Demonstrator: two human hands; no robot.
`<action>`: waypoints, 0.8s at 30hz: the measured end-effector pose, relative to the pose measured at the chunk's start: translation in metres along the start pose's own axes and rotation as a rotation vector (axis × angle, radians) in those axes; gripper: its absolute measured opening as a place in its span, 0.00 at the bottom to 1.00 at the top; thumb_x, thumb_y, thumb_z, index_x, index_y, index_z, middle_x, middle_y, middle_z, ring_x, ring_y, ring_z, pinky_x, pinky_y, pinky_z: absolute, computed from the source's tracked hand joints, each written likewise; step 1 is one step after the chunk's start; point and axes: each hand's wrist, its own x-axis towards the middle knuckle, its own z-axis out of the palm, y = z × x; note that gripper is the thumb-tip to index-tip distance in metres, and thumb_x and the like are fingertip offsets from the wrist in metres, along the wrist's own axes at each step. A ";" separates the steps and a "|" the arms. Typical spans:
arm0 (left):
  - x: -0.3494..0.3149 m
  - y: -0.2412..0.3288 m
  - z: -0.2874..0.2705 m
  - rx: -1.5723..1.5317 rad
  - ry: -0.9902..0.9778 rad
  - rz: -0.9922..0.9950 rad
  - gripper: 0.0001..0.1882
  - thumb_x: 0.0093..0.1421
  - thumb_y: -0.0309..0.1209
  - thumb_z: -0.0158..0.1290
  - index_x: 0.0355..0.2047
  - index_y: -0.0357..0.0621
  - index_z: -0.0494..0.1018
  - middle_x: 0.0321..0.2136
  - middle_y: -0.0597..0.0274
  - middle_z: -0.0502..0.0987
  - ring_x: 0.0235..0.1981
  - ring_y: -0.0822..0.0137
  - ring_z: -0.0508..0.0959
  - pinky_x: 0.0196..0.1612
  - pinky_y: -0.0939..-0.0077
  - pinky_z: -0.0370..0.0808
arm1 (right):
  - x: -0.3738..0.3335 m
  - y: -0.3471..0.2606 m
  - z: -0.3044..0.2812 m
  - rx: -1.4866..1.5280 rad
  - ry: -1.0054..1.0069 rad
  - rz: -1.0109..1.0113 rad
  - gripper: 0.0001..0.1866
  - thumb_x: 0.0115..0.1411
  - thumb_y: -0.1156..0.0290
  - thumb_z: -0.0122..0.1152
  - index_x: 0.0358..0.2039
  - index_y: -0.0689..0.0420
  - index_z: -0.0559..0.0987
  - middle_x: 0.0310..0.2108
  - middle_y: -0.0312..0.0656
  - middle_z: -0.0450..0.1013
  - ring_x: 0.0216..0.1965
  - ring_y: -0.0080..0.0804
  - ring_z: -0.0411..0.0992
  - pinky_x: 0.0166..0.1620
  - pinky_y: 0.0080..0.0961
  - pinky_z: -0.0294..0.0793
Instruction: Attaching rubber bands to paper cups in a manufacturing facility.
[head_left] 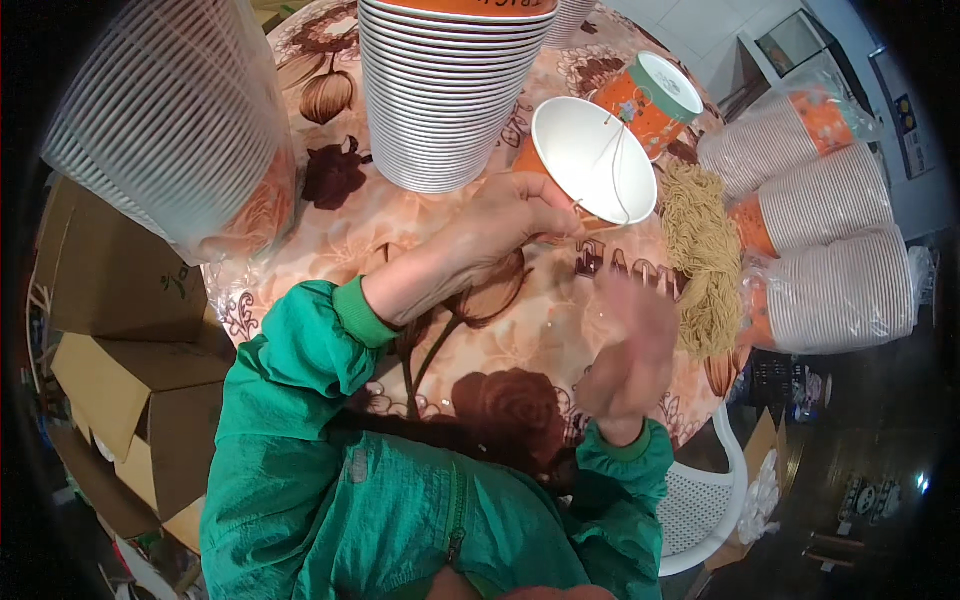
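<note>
My left hand (pixel 515 215) is closed at the near left rim of an orange paper bucket (pixel 575 155) with a white inside, tipped so its mouth faces me. A thin pale cord (pixel 617 165) runs across the bucket's mouth and down to the rim near my left fingertips. Lower and to the right, my right hand (pixel 635 345) is smeared by motion, so its fingers cannot be made out. It is apart from the bucket, just left of a bundle of tan cords (pixel 703 260) lying on the table.
A tall stack of paper buckets (pixel 450 90) stands behind my left hand, and a plastic-wrapped stack (pixel 170 120) at left. More wrapped stacks (pixel 835 295) lie at right. An orange and green bucket (pixel 650 105) sits upside down behind. Cardboard boxes (pixel 150 410) and a white chair (pixel 710 500) flank the patterned tablecloth (pixel 510 350).
</note>
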 end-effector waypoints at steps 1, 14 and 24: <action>0.002 0.001 0.001 0.076 -0.028 -0.033 0.03 0.61 0.21 0.59 0.34 0.35 0.76 0.32 0.56 0.83 0.31 0.73 0.80 0.36 0.84 0.75 | -0.009 -0.010 -0.009 0.078 -0.052 -0.136 0.15 0.61 0.74 0.52 0.48 0.63 0.78 0.46 0.51 0.77 0.40 0.51 0.78 0.44 0.40 0.78; 0.010 0.024 -0.008 0.089 -0.074 -0.108 0.05 0.55 0.18 0.61 0.29 0.37 0.75 0.27 0.59 0.80 0.26 0.73 0.78 0.29 0.82 0.76 | -0.050 -0.002 0.085 -0.025 -0.872 -0.071 0.46 0.67 0.40 0.47 0.67 0.72 0.61 0.69 0.62 0.56 0.73 0.56 0.49 0.75 0.47 0.41; 0.008 0.025 -0.018 0.002 -0.050 -0.079 0.05 0.56 0.18 0.60 0.29 0.36 0.74 0.27 0.59 0.79 0.26 0.71 0.78 0.29 0.81 0.76 | -0.071 0.019 0.032 -0.158 -0.966 0.160 0.52 0.63 0.45 0.59 0.69 0.77 0.51 0.73 0.66 0.44 0.76 0.60 0.40 0.74 0.51 0.40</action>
